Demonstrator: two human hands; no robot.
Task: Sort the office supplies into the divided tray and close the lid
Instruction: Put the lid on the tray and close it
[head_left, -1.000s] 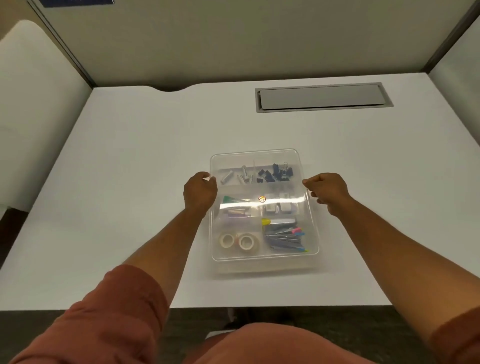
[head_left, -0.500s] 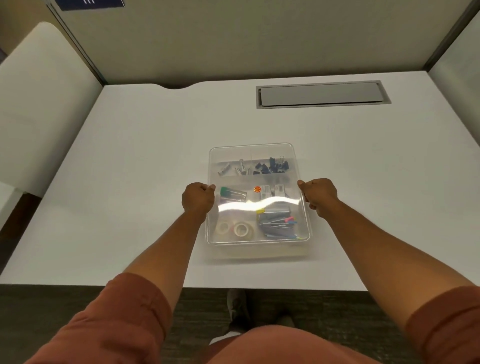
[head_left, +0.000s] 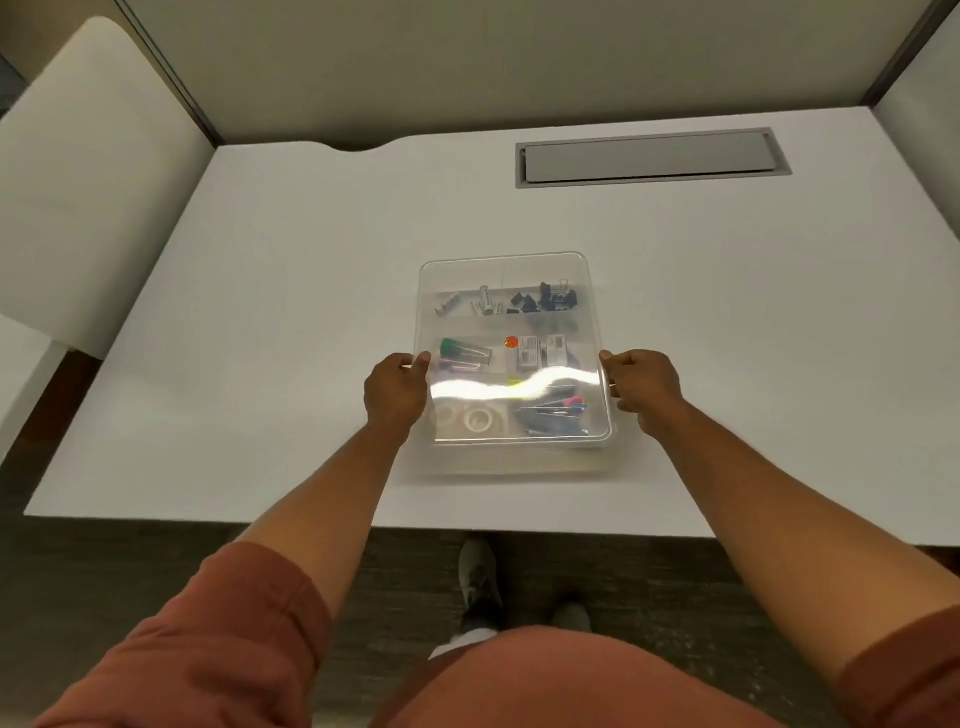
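Clear lid (head_left: 511, 291) sits over the divided tray (head_left: 519, 465) near the front-centre of the white desk (head_left: 291, 291). Both are see-through; a bright glare band runs across the lid's middle.

Left hand (head_left: 396, 387) grips the lid's left edge, fingers curled round it, thumb on top. Right hand (head_left: 643, 383) grips the right edge the same way, fingers curled. Both are approx. level w/ the tray's middle row. Can't tell if the lid is fully seated; its near edge looks slightly above the tray's front wall.

Contents seen thru the lid:
- back left: silver clips (head_left: 480, 304)
- back right: dark binder clips (head_left: 543, 301)
- mid left: item w/ green cap (head_left: 451, 347), partly behind glare
- mid right: small boxes (head_left: 543, 351) w/ an orange dot (head_left: 511, 342) just beside them
- front left: tape rolls (head_left: 475, 418), side by side
- front right: pens (head_left: 556, 415), coloured tips, lying roughly parallel

Further back on the desk, right of centre, a grey cable hatch (head_left: 652, 157) sits flush in the top, well apart from the tray. Beige partition (head_left: 467, 62) runs along the desk's far edge. White chair back (head_left: 83, 171) at left. Rust-red sleeves (head_left: 208, 639) on both arms; shoes (head_left: 480, 577) on the dark floor below the desk edge.
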